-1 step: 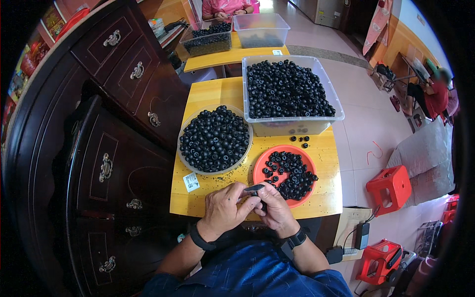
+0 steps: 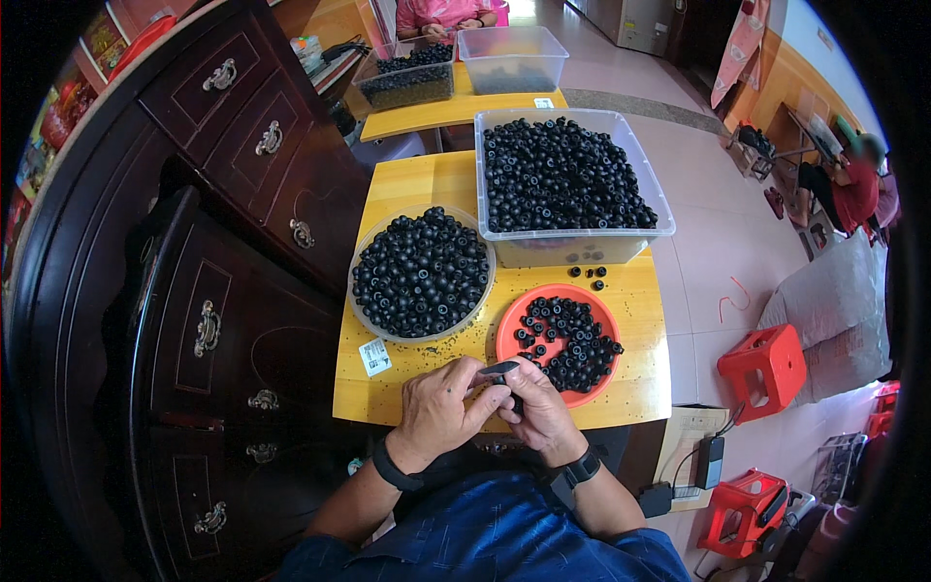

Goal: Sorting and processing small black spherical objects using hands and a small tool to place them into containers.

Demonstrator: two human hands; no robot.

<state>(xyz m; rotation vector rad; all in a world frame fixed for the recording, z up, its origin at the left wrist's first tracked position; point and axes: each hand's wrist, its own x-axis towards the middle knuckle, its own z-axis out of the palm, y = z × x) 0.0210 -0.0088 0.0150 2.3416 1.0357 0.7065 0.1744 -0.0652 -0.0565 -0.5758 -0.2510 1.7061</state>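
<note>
My left hand (image 2: 441, 407) and my right hand (image 2: 538, 407) meet at the near edge of the wooden table. In my right hand's closed fingers is a dark tool with a pointed, blade-like tip (image 2: 499, 369). My left thumb and forefinger pinch a small black part (image 2: 500, 381) just under that tip, mostly hidden by the fingers. Right beyond the hands, a red-orange plate (image 2: 508, 335) holds many small black cup-shaped parts. To its left stands a round clear tub (image 2: 361, 315) heaped with round black parts.
A large clear bin (image 2: 562, 249) full of black parts stands at the table's (image 2: 417, 373) far right, several loose parts (image 2: 588, 274) before it. Dark drawers (image 2: 208, 330) flank the left. Red stools (image 2: 761, 373) are on the right. Another person (image 2: 446, 15) sits beyond the second table.
</note>
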